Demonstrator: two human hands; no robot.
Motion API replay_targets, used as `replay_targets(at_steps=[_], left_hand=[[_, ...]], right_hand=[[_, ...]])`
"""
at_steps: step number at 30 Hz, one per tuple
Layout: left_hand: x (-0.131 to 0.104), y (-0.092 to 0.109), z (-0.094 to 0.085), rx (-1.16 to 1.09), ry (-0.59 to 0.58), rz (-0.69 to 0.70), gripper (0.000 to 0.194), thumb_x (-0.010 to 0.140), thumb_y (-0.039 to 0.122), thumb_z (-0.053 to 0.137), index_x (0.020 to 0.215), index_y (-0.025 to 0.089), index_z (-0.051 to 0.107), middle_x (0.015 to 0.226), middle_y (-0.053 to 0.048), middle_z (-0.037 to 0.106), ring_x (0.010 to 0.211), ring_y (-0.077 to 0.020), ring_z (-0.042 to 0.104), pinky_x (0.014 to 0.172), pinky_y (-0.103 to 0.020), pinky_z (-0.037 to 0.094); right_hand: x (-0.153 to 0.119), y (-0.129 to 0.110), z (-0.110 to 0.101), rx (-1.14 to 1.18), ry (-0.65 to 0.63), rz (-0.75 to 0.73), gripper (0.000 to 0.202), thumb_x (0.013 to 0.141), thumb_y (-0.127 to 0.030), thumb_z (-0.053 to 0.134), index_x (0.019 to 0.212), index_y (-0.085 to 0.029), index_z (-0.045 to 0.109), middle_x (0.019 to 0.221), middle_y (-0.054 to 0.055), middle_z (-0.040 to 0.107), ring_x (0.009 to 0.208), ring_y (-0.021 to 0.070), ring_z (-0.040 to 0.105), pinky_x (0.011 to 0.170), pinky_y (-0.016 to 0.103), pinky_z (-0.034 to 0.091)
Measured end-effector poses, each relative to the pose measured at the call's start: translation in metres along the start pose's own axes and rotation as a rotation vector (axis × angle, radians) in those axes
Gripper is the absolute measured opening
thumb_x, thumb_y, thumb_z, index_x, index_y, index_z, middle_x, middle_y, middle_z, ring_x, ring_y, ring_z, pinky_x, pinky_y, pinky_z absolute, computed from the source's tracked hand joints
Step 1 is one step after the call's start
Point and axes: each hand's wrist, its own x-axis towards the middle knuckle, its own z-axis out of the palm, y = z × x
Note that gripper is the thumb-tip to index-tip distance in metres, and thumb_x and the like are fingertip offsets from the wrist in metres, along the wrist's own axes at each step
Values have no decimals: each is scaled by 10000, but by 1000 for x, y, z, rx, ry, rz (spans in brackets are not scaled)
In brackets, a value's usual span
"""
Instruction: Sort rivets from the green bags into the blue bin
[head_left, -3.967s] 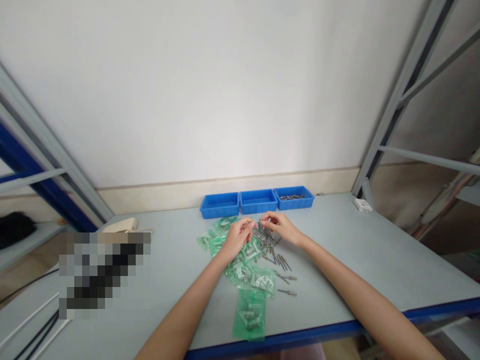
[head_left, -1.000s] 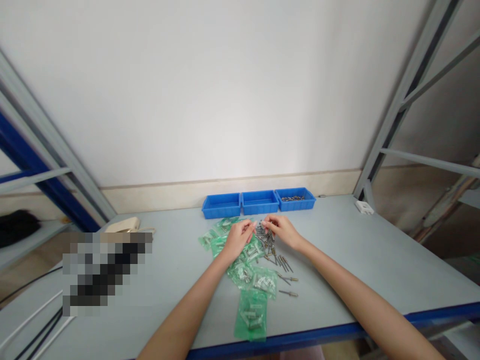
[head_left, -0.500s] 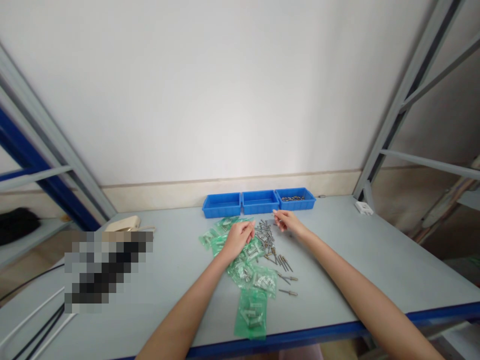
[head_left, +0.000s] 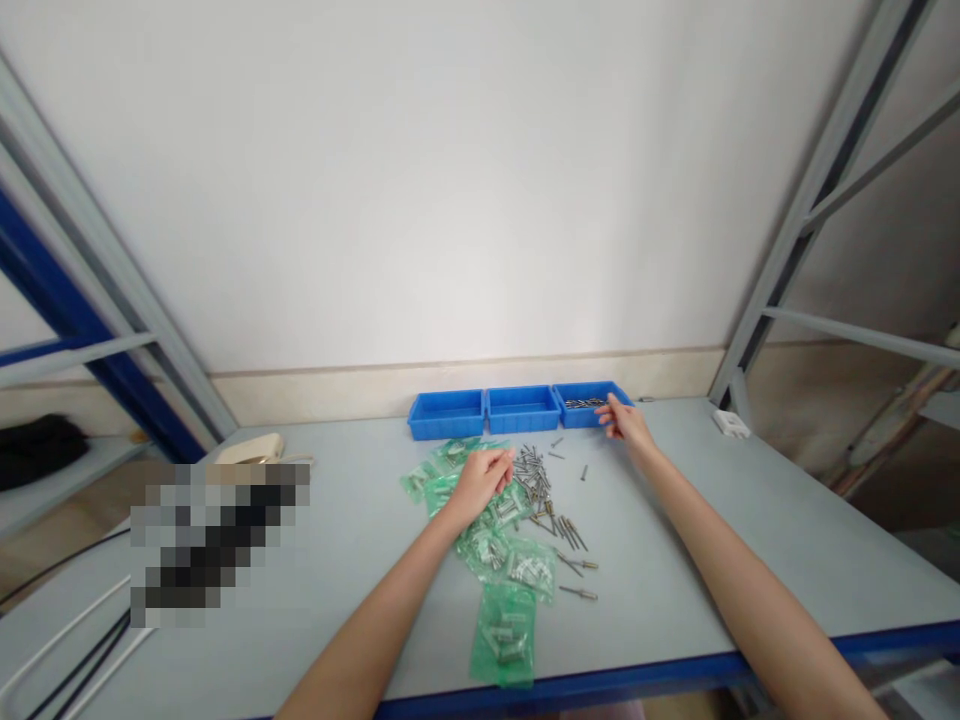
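- Spreading beneath both hands, the grey table [head_left: 787, 530] is bearing everything below.
- Three blue bins are standing in a row: the right bin [head_left: 579, 419], with metal pieces [head_left: 585, 404] lying inside, is sitting at the right hand's fingertips; the middle bin [head_left: 523, 422] and left bin [head_left: 448, 429] are standing beyond the left hand.
- Green bags [head_left: 532, 568] are lying under and around the left hand.
- The right hand [head_left: 628, 425] is hanging at the right bin's front corner, fingers loosely bent; I cannot tell whether it is pinching anything. The step in hand is apparently centring on that bin; the next move is calling for fingertips clearing its rim.
- The left hand [head_left: 484, 482] is curling over the bags, thumb against fingers; any hold is hidden.
- The metal pile [head_left: 534, 470] is lying just right of the left hand.
- Small loose pins [head_left: 584, 473] are lying between pile and right hand.
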Motion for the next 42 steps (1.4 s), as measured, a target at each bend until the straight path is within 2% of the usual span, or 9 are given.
replay_targets(at_steps=[3,5,7,10,18,29,33,38,42], left_hand=[[0,-1,0,-4,-6,7,486,843,530,382,536,163,470,419,43,419,398,-90,382,458,-219,304],[0,-1,0,-4,-3,8,484,844,527,383,537,162,470,420,44,419,396,-88,381,454,-217,301],[0,0,0,-2,0,6,485,844,525,387,536,161,473,418,44,417,394,-87,382,451,-215,299],[0,1,-1,-4,4,7,484,846,520,390,536,159,476,420,43,420,393,-86,384,452,-214,300],[-1,3,0,10,-7,9,484,848,516,392,534,158,478,408,45,414,388,-85,378,455,-216,303],[-1,1,1,25,-17,-8,494,842,545,381,550,160,484,411,44,420,389,-89,379,453,-220,302],[-2,3,1,51,-30,1,492,854,534,362,556,162,482,407,44,414,392,-90,376,467,-221,310],[-3,6,1,93,45,70,290,859,449,408,917,184,508,504,63,480,425,-104,403,491,-218,327],[-5,9,1,285,105,128,321,835,409,480,1082,203,474,738,21,590,509,-113,453,576,-238,360]], right_hand=[[-20,-13,10,-437,-405,-79,478,731,-579,547,569,-133,600,488,29,587,331,78,425,378,213,283],[-39,-20,23,-728,-579,-195,417,722,-545,583,614,-147,643,534,38,623,426,115,501,451,227,333],[-60,-24,38,-962,-550,-329,321,691,-492,643,695,-173,677,629,45,660,578,160,571,505,233,336],[-82,-26,57,-1137,-552,-375,249,706,-436,649,769,-197,689,727,52,677,657,178,591,532,241,329],[-77,-21,55,-1137,-515,-312,207,774,-380,603,782,-178,648,816,54,676,754,176,592,562,237,312],[-70,-18,50,-1121,-620,-256,126,677,-193,592,758,-173,686,787,38,685,702,148,591,577,212,349],[-70,-20,48,-1142,-573,-257,136,663,-188,584,767,-176,671,798,36,687,709,154,594,573,217,349],[-69,-28,46,-1033,-516,-251,119,679,-203,601,779,-177,660,782,20,688,727,152,603,579,215,347],[-76,-36,50,-870,-574,-398,138,729,-226,583,825,-193,677,800,7,690,732,146,599,622,219,363]])
